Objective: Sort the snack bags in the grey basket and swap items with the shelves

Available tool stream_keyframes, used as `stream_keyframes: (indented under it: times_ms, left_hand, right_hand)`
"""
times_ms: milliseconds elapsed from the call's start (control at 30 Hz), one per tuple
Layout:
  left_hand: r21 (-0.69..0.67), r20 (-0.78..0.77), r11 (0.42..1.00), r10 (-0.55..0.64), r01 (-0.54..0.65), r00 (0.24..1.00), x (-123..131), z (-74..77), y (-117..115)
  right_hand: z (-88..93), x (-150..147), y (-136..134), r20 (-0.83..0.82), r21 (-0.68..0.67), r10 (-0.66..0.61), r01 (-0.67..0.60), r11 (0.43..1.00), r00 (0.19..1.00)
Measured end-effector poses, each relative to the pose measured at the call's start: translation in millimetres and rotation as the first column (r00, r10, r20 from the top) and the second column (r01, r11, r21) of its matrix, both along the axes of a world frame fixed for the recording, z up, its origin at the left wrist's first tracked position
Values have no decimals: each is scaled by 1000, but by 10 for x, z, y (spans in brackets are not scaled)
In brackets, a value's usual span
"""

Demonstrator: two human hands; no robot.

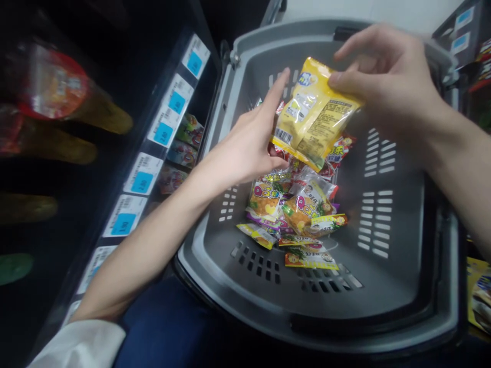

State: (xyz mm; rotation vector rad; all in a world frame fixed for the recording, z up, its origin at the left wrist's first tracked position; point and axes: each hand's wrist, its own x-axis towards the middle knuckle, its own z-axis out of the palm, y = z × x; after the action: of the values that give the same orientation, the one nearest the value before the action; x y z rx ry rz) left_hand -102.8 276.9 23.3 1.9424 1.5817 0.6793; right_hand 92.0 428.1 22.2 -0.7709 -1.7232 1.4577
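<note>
Over the grey shopping basket (399,286), my right hand (391,76) pinches a yellow snack packet (312,115) between thumb and fingers at its upper right corner. The packet is tilted, with printed text and a barcode facing up. My left hand (255,138) is just left of it, index finger and thumb spread apart; the other fingers are partly hidden, and whether it touches the packet I cannot tell. Below, inside the basket, lie several QQ gummy candy bags (305,209) and some red packets (337,153).
On the left runs a dark shelf edge with several blue-and-white price tags (141,181). Blurred packaged goods (57,84) with red tops lie on that shelf. Small colourful bags (187,133) show between shelf and basket. More packets (481,296) are at the right edge.
</note>
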Motion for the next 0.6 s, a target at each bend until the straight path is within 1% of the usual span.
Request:
stream_keyframes:
  times_ms: [67, 167, 300, 400, 500, 567, 600]
  left_hand:
    - [23, 0, 1000, 12, -12, 1000, -2, -6, -3]
    - [15, -1, 999, 30, -30, 1000, 1, 6, -15]
    - [-7, -53, 999, 34, -34, 998, 15, 43, -27]
    - [52, -92, 997, 65, -60, 994, 27, 88, -32]
    - [139, -78, 986, 105, -93, 991, 35, 130, -37]
    - [142, -65, 984, 119, -109, 991, 38, 133, -38]
    - [129, -53, 984, 133, -126, 990, 41, 124, -35]
  right_hand:
    - [23, -14, -32, 26, -27, -29, 30, 999, 999]
    - [53, -42, -79, 84, -121, -60, 70, 990, 995]
    - [33, -58, -55, 130, -213, -54, 81, 974, 990]
    - [-12, -66, -2, 172, -240, -63, 104, 965, 983]
    - [-23, -84, 25, 224, -258, -96, 154, 954, 970]
    - [4, -88, 33, 200, -290, -113, 169, 942, 973]
    - [25, -82, 38, 170, -325, -103, 154, 933, 980]
